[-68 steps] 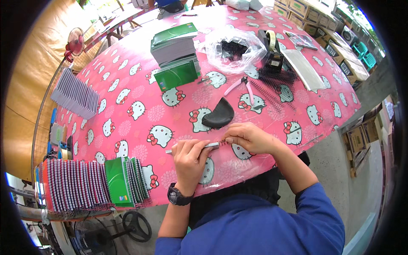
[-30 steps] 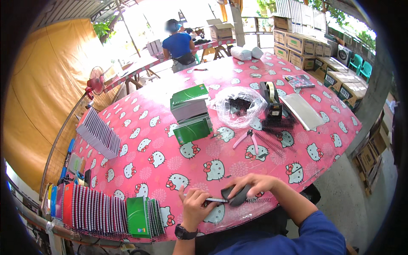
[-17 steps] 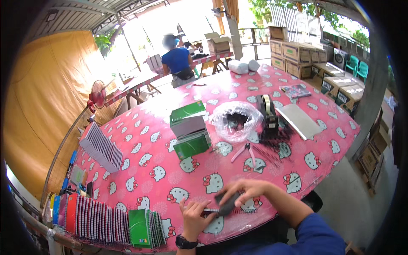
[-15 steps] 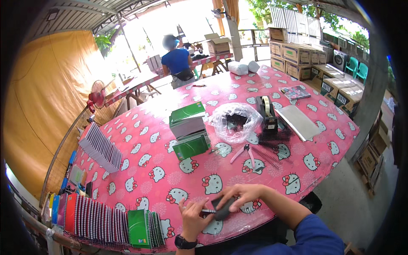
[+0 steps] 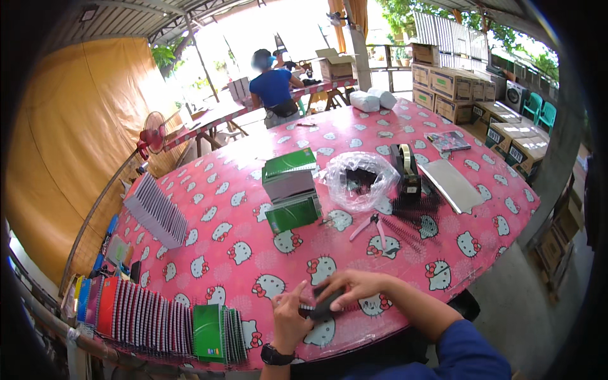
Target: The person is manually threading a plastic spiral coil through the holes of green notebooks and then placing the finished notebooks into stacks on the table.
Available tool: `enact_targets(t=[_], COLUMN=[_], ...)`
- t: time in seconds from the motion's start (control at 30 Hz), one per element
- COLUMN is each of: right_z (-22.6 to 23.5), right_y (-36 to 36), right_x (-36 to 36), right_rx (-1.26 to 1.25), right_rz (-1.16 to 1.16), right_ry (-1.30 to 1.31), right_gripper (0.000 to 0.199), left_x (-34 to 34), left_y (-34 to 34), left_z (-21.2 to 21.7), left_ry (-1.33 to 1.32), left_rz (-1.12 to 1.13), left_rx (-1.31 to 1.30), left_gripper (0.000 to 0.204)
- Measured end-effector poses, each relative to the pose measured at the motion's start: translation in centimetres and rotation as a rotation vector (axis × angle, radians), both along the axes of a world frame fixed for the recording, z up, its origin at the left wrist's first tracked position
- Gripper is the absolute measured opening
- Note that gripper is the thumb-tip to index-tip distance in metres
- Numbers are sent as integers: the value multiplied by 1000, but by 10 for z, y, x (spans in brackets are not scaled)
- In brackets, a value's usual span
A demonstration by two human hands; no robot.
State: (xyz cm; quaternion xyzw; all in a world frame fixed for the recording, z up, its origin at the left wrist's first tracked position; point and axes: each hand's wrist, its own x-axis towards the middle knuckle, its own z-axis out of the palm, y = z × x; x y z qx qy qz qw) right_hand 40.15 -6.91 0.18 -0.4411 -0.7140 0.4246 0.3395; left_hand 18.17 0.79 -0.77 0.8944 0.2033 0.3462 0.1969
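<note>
A small black pouch-like item [image 5: 325,304] lies at the near edge of the pink cartoon-cat tablecloth [image 5: 247,209]. My right hand [image 5: 352,288] rests on top of it with fingers curled over it. My left hand [image 5: 290,316], with a black wristwatch, grips its left end next to a thin black comb strip. Both hands are closed on the same item.
Green notebook stacks [image 5: 290,190], a clear plastic bag [image 5: 358,178], a tape dispenser [image 5: 409,168], pink-handled pliers [image 5: 372,225] and black binding combs [image 5: 411,221] lie mid-table. Upright notebooks [image 5: 158,320] line the near left edge. A person in blue [image 5: 273,87] stands at a far table. Cardboard boxes [image 5: 456,82] stand at right.
My head has lifted, so the view now takes in more of the far yard. My hands have stayed at the near edge, working the black item.
</note>
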Motion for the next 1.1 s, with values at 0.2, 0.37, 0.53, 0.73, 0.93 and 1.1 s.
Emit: enact_targets(t=[0.2, 0.37, 0.53, 0.73, 0.93, 1.1], right_z=[6, -10, 0, 0, 5, 4], right_y=[5, 17, 30, 31, 29, 16], right_x=[-6, -7, -8, -9, -18, 19], right_rx=[32, -104, 9, -105, -17, 290], right_rz=[-23, -44, -242, 45, -15, -486], right_ry=[162, 45, -463, 92, 4, -584], right_gripper=[50, 53, 52, 49, 50, 51], left_x=[-37, -39, -41, -40, -38, -45], left_y=[16, 11, 19, 18, 18, 11], left_z=[-24, -32, -43, -44, -44, -30], left_ry=[-260, -408, -418, -432, -485, -434], left_rz=[110, 76, 56, 33, -22, 38], left_rx=[-531, -903, -916, -969, -973, -952], left_gripper=[47, 31, 27, 25, 22, 21])
